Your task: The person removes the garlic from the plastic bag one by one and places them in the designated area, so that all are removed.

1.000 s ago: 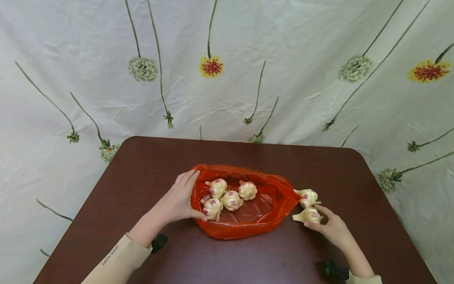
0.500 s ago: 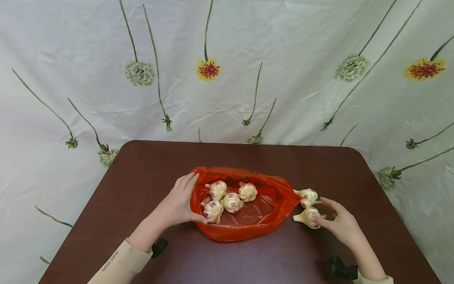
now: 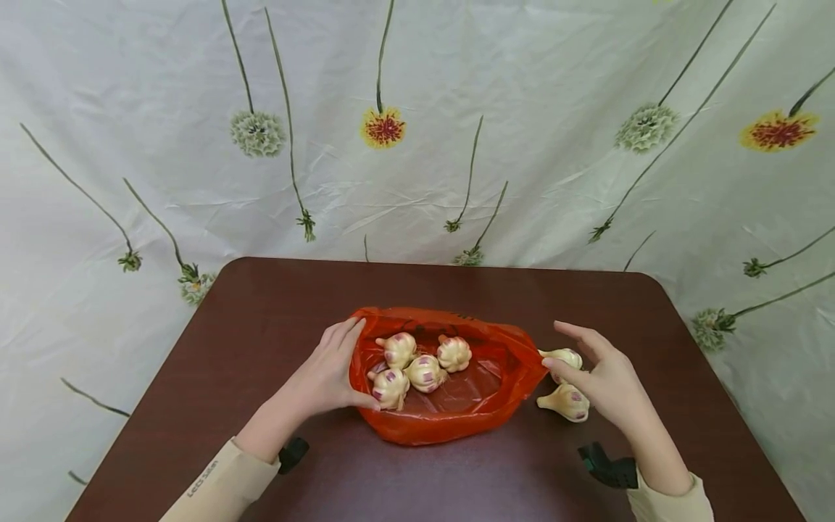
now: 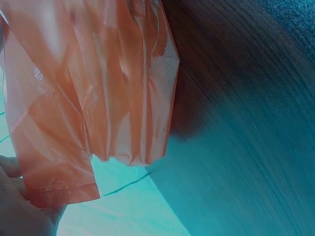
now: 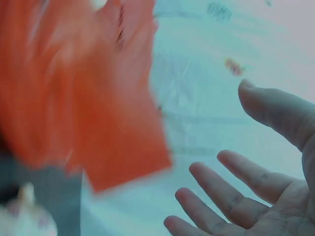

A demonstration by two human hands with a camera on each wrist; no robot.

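In the head view a red plastic bag (image 3: 430, 429) lies with its mouth spread wide, several garlic bulbs (image 3: 424, 373) inside. The left hand (image 3: 320, 380) holds the bag's left rim, thumb at the front and fingers at the back. Beyond the bag's right corner, two more garlic bulbs (image 3: 566, 402) lie on the table, the farther one partly hidden by the right hand. That right hand (image 3: 607, 377) hovers over them with fingers apart and nothing held; in the right wrist view the hand (image 5: 256, 196) is spread beside the bag (image 5: 123, 147).
The dark brown table (image 3: 293, 290) extends around the bag on all sides. Behind it hangs a pale cloth (image 3: 417, 181) with printed flowers. Dark devices are strapped at both wrists.
The right hand has left the nearer loose bulb, moving up and left toward the bag's right corner. The left hand stays at the rim.
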